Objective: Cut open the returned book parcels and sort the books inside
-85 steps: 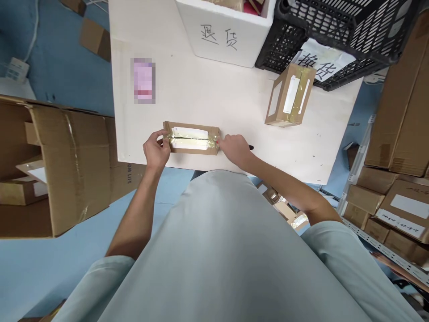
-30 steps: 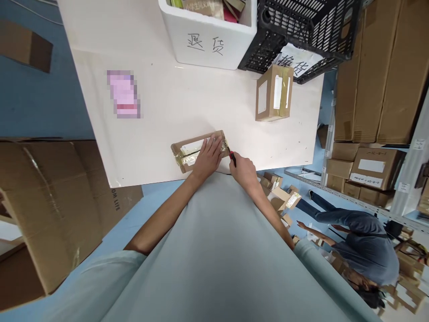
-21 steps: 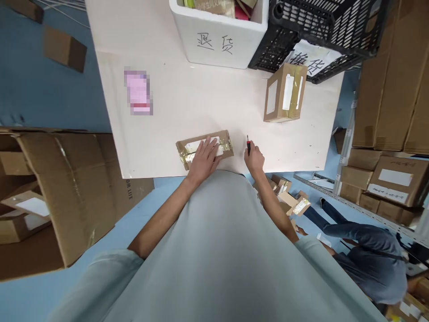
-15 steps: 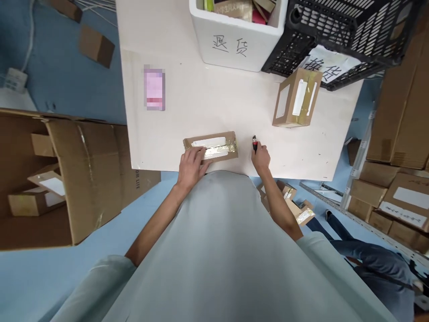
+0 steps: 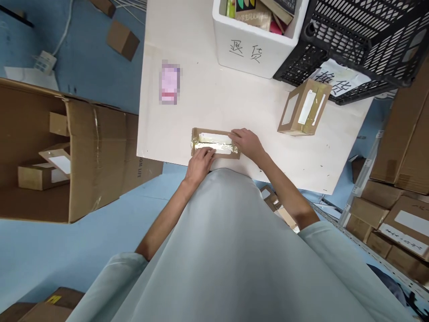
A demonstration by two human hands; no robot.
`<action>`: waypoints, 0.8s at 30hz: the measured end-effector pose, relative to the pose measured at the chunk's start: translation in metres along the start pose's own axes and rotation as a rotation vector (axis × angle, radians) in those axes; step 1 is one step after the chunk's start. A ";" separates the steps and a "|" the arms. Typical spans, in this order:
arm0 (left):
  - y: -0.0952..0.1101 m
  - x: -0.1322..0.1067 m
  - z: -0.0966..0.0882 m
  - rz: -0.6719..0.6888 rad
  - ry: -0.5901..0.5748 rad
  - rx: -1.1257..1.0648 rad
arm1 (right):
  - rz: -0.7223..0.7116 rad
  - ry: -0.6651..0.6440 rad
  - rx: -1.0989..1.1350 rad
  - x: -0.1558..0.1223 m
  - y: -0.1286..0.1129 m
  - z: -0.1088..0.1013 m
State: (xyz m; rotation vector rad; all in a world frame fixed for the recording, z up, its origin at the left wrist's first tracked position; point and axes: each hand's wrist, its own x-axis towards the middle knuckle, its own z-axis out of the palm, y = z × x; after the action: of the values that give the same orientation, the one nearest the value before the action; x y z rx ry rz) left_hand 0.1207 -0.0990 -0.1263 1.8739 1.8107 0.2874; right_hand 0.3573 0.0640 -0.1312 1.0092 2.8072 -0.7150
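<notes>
A small, flat cardboard box (image 5: 217, 153) with white labels and shiny tape along its top lies near the table's front edge. My left hand (image 5: 199, 164) rests on its near side, fingers bent over the edge onto the top. At the box's right end is my right hand (image 5: 248, 144), its curled fingertips against the top right corner. The utility knife held there earlier is out of sight now, and the fingers hide whatever is under them. To the right stands a taller taped cardboard box (image 5: 304, 107) with white labels.
A white foam bin (image 5: 254, 49) holding books and a black plastic crate (image 5: 355, 49) stand at the table's back. A blurred pink item (image 5: 170, 83) lies left. A large open carton (image 5: 100, 161) with small boxes sits left; stacked cartons (image 5: 382, 210) line the right.
My right hand, with a utility knife in it before, has moved left onto the small box's right end. The box has turned slightly. The camera view has shifted.
</notes>
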 end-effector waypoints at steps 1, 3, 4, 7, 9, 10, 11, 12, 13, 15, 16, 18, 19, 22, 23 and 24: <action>0.000 0.002 0.000 0.003 -0.008 -0.002 | 0.019 -0.006 -0.017 -0.006 0.000 0.000; 0.000 0.008 0.000 0.025 -0.027 -0.004 | 0.063 -0.014 -0.030 -0.015 -0.002 -0.002; 0.000 0.011 -0.001 0.037 -0.038 -0.002 | 0.085 -0.018 -0.029 -0.018 -0.005 -0.003; 0.000 0.017 -0.003 0.056 -0.070 0.012 | 0.129 -0.055 -0.030 -0.019 -0.018 -0.008; 0.000 0.020 -0.003 0.062 -0.090 0.024 | 0.145 -0.101 -0.038 -0.015 -0.029 -0.011; 0.000 0.020 -0.003 0.065 -0.099 0.029 | 0.156 -0.122 -0.043 -0.012 -0.034 -0.013; 0.000 0.021 -0.003 0.068 -0.106 0.033 | 0.169 -0.137 -0.046 -0.010 -0.040 -0.014; 0.000 0.021 -0.003 0.069 -0.110 0.036 | 0.181 -0.145 -0.048 -0.008 -0.044 -0.015; 0.000 0.021 -0.003 0.071 -0.112 0.040 | 0.190 -0.146 -0.046 -0.006 -0.048 -0.016; -0.001 0.022 -0.003 0.082 -0.114 0.052 | 0.190 -0.144 -0.042 -0.005 -0.052 -0.018; -0.001 0.022 -0.004 0.087 -0.115 0.059 | 0.176 -0.148 -0.047 -0.004 -0.052 -0.020; -0.001 0.022 -0.003 0.087 -0.120 0.075 | 0.137 -0.189 -0.079 -0.003 -0.048 -0.026; -0.002 0.022 -0.003 0.086 -0.123 0.081 | 0.122 -0.226 -0.103 -0.002 -0.045 -0.030; -0.004 0.020 0.000 0.093 -0.123 0.082 | 0.136 -0.334 -0.147 -0.001 -0.035 -0.043; -0.004 0.019 0.001 0.098 -0.115 0.078 | 0.157 -0.350 -0.147 -0.001 -0.033 -0.046; -0.005 0.018 0.001 0.104 -0.106 0.074 | 0.175 -0.349 -0.142 -0.001 -0.033 -0.048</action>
State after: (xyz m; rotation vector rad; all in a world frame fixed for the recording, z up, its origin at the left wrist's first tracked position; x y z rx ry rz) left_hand 0.1190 -0.0819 -0.1334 1.9989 1.6782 0.1561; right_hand 0.3421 0.0624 -0.0754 0.9818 2.4008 -0.5944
